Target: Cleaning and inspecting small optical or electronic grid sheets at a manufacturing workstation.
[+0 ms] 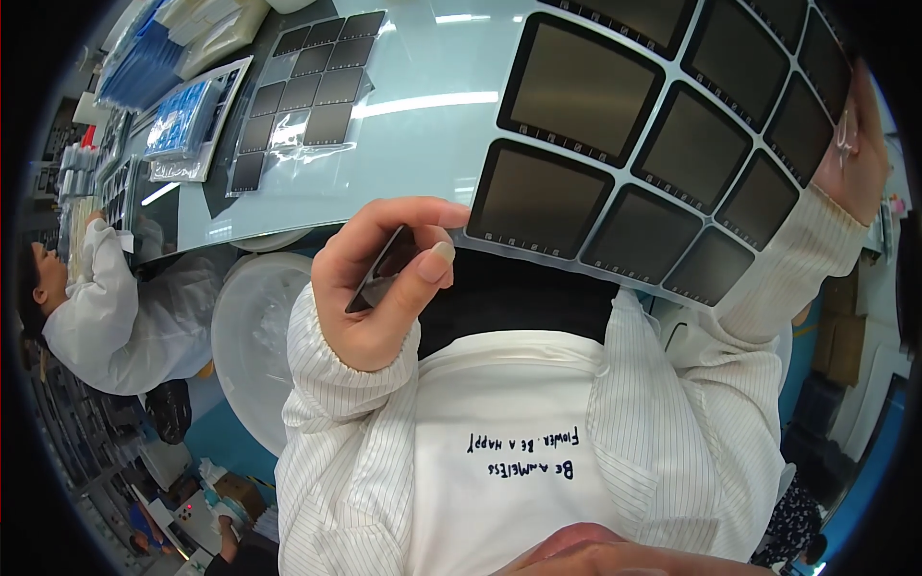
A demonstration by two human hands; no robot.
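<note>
Head view: the left hand (384, 283) pinches a small dark square film (381, 274) beside the large sheet of dark squares (653, 144), whose far edge the right hand (853, 158) grips; thin, flexible, likely smudge-prone, so hold by edges.

sheet (663, 144): dark grey squares | sleeves (336, 432): white, thin stripes

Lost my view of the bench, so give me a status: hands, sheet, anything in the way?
Left hand pinching one dark square film. Right hand gripping the sheet of dark squares at its far edge. Sheet raised over the table; nothing blocking.
</note>
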